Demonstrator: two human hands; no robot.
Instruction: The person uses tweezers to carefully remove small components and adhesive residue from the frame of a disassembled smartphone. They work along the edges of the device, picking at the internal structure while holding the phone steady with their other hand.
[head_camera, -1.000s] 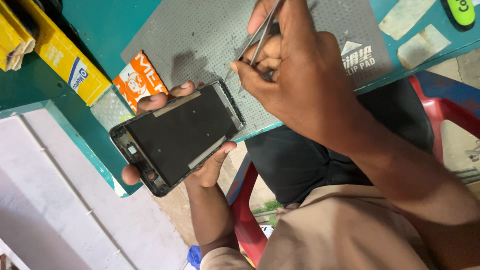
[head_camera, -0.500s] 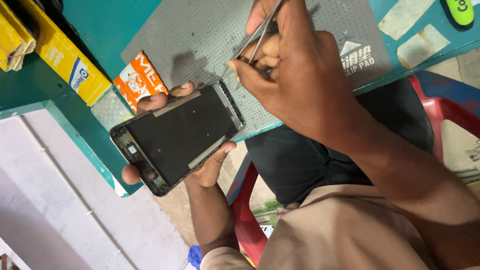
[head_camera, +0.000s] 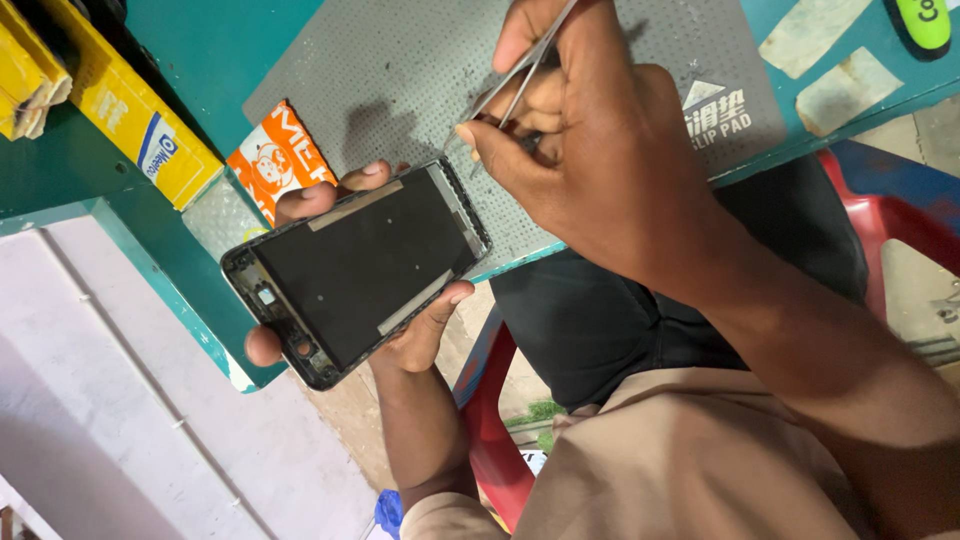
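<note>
Grey and perforated, an anti-slip work mat (head_camera: 400, 70) is spread over the teal workbench (head_camera: 250, 40) beneath both hands. An opened phone frame (head_camera: 355, 270), its dark inner plate upward, is gripped at its edges by the left hand (head_camera: 400, 340). Metal tweezers (head_camera: 520, 70) are pinched in the right hand (head_camera: 590, 170), their tips brought just beside the frame's top corner. An orange packet (head_camera: 280, 160) is seen beyond the left fingers, yellow boxes (head_camera: 120, 100) farther out. A red plastic chair (head_camera: 900, 220) is partly hidden by the right forearm, and a pale floor lies below.
</note>
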